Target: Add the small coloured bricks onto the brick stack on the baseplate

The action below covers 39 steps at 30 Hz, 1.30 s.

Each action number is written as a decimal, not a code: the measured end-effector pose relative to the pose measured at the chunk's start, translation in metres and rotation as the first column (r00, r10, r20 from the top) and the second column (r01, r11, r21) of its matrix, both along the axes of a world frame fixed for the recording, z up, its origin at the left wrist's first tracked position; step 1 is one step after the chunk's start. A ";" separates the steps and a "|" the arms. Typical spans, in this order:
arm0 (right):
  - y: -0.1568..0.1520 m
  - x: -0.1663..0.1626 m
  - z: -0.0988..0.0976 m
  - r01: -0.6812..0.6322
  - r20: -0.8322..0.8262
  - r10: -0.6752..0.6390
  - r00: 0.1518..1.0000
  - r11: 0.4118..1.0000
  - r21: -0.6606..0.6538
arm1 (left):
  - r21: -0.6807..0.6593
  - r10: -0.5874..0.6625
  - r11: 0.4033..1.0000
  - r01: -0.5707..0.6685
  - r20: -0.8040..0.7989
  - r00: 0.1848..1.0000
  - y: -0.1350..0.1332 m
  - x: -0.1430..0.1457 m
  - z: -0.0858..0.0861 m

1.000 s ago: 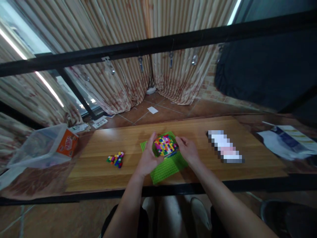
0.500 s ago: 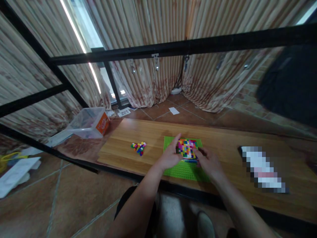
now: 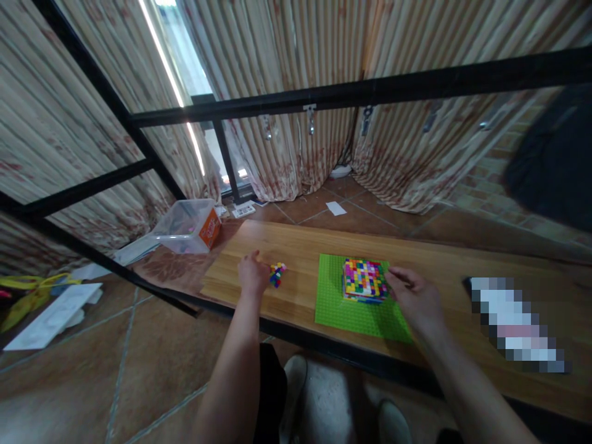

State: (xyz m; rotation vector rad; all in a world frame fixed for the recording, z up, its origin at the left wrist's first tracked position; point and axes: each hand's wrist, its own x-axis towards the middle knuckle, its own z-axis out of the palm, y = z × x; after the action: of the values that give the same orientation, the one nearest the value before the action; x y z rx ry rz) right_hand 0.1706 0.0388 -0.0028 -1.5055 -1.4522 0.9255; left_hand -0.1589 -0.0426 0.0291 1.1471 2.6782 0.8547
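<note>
A green baseplate [image 3: 342, 302] lies on the wooden tabletop [image 3: 305, 246]. On it stands a square block of many-coloured small bricks [image 3: 364, 279]. My right hand [image 3: 415, 298] rests at the block's right edge, fingers curled against it. My left hand [image 3: 252, 274] is over at the left, its fingers bent down onto a small heap of loose coloured bricks [image 3: 277, 272]. Whether it grips a brick is hidden by the hand.
A clear plastic box with an orange label [image 3: 189, 226] sits at the table's left end. A blurred-out flat object [image 3: 513, 324] lies at the right. Black frame bars [image 3: 361, 92] cross above. Curtains hang behind, and papers [image 3: 50, 308] lie on the tiled floor at left.
My left hand has left the brick block and moved left to the loose heap. The right hand has shifted to the block's right side. The view has swung leftwards.
</note>
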 end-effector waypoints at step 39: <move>-0.034 -0.041 0.043 -0.378 0.151 0.350 0.924 0.784 0.493 | 0.637 -0.678 0.735 0.234 0.687 0.260 0.017 0.154 0.019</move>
State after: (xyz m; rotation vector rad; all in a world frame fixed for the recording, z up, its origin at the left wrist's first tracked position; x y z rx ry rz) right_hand 0.1301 0.0047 0.0401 -0.8685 -1.8907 0.6341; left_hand -0.0052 -0.0255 0.0486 0.9944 1.1430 1.4050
